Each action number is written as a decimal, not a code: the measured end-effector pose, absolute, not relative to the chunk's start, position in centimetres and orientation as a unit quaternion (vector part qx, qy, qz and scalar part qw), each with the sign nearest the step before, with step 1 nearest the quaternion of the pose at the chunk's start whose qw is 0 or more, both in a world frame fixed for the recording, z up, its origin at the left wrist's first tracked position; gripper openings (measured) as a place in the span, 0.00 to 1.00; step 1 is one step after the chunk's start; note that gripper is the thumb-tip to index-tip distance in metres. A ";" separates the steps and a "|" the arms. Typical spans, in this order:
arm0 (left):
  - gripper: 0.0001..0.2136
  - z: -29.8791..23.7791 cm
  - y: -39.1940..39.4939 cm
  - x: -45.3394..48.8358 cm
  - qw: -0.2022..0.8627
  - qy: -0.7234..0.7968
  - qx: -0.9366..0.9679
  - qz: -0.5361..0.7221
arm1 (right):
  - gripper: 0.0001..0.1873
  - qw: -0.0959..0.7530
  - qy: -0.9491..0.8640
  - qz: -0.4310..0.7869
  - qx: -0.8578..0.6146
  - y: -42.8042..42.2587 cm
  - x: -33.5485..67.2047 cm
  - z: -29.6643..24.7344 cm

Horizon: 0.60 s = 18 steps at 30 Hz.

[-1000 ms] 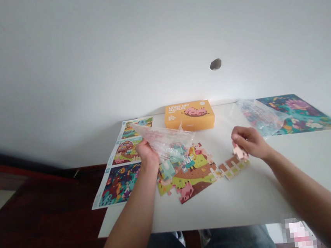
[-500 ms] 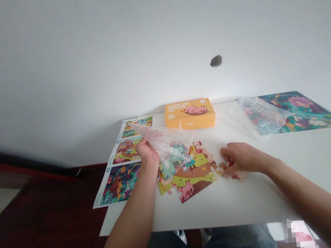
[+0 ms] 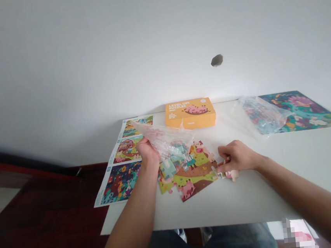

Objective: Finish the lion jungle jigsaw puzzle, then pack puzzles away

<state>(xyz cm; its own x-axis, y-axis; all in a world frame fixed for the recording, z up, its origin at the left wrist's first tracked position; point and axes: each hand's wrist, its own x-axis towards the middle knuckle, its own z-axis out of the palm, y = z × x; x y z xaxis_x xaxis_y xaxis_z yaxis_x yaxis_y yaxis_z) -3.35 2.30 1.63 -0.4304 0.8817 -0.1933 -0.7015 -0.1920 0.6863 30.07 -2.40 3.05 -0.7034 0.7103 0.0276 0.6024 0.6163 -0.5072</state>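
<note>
My left hand (image 3: pixel 148 151) is closed on a clear plastic bag (image 3: pixel 167 139), with jigsaw pieces showing through it. Under and beside the bag lies a partly joined farm jigsaw puzzle (image 3: pixel 199 170) with a pink pig and a brown path; the bag covers its upper left. At the puzzle's right edge, my right hand (image 3: pixel 234 156) has its fingers bent down, pinching a jigsaw piece (image 3: pixel 231 174) or a few of them. The fingers partly hide what they hold.
An orange puzzle box (image 3: pixel 190 113) stands by the wall. A picture sheet (image 3: pixel 120 185) lies at the left. To the right, a second plastic bag (image 3: pixel 265 114) of pieces rests on a dark blue picture puzzle (image 3: pixel 307 106). The white table (image 3: pixel 192 217) ends before my lap.
My right hand has moved slightly left, bringing the pieces against the puzzle's right edge. My left hand stays on the bag almost unmoved.
</note>
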 end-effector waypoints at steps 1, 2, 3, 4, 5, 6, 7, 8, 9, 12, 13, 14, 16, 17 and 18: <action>0.08 1.8 2.3 -3.3 0.526 0.368 0.119 0.757 | 0.23 0.125 -0.885 0.246 -0.376 -2.4 30.0 3.1; 0.07 2.0 2.2 -3.1 0.535 0.368 0.116 0.752 | 0.24 0.138 -0.875 0.259 -0.384 -2.3 30.0 3.1; 0.06 2.2 2.1 -3.0 0.543 0.368 0.116 0.746 | 0.24 0.152 -0.865 0.275 -0.392 -2.2 30.1 3.1; 0.06 2.4 2.0 -2.8 0.551 0.366 0.120 0.740 | 0.24 0.168 -0.852 0.295 -0.398 -2.1 30.2 3.1; 0.05 2.6 1.8 -2.5 0.560 0.363 0.128 0.733 | 0.24 0.186 -0.838 0.315 -0.404 -1.9 30.3 3.0; 0.05 2.8 1.6 -2.3 0.572 0.359 0.137 0.725 | 0.24 0.205 -0.822 0.336 -0.411 -1.8 30.4 3.0; 0.06 3.0 1.4 -2.0 0.586 0.352 0.149 0.714 | 0.25 0.225 -0.804 0.355 -0.421 -1.7 30.5 2.9; 0.07 3.1 1.2 -1.8 0.600 0.344 0.164 0.704 | 0.25 0.244 -0.784 0.373 -0.432 -1.7 30.6 2.9; 0.09 3.2 1.0 -1.5 0.612 0.336 0.182 0.693 | 0.26 0.264 -0.762 0.388 -0.446 -1.7 30.7 2.8; 0.13 3.3 0.3 -0.6 0.625 0.325 0.250 0.664 | 0.27 0.317 -0.703 0.419 -0.480 -1.8 30.6 2.7; 0.14 3.4 0.1 -0.3 0.625 0.326 0.274 0.654 | 0.28 0.329 -0.687 0.427 -0.488 -1.9 30.4 2.8; 0.14 3.5 0.0 0.0 0.624 0.329 0.298 0.643 | 0.28 0.339 -0.674 0.432 -0.495 -2.0 30.3 2.9; 0.17 3.8 -0.4 0.6 0.615 0.341 0.343 0.623 | 0.28 0.348 -0.662 0.430 -0.506 -2.2 30.0 3.1; 0.18 4.0 -0.6 0.8 0.605 0.351 0.367 0.614 | 0.27 0.351 -0.665 0.418 -0.510 -2.2 29.8 3.2; 0.20 4.1 -0.7 1.0 0.590 0.362 0.394 0.605 | 0.27 0.353 -0.673 0.399 -0.513 -2.3 29.7 3.3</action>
